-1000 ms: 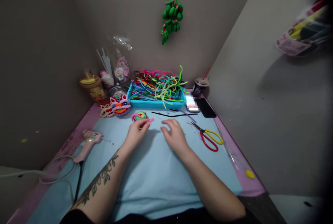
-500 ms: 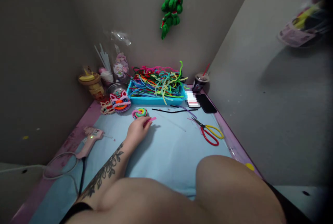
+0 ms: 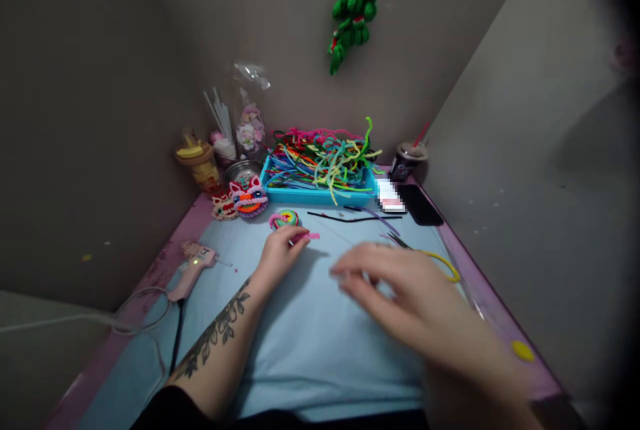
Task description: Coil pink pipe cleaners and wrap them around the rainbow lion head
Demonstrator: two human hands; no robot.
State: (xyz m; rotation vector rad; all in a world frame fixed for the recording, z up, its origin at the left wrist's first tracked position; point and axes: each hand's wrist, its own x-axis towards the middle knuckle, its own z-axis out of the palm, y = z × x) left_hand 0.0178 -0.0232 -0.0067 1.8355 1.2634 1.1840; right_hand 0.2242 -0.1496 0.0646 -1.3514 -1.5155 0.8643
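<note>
My left hand is closed in a pinch on a short, fuzzy pink strip that looks like pipe cleaner. Just behind it lies a multicoloured coil with a pink edge. My right hand hovers over the mat, nearer to the camera. Its thumb and index fingertip come close together, but motion blur hides whether anything sits between them. Beneath and beyond that hand lie scissors, whose yellow handle shows while the red one is covered.
A blue tray heaped with colourful pipe cleaners stands at the back. Left of it are lion-head figures and a yellow-lidded cup. A pink glue gun lies left with its cord. A black phone and dark cup stand right.
My right hand has come into view from the lower right, covering part of the scissors. The whole scene has shifted right in view. My left hand keeps the pink strip.
</note>
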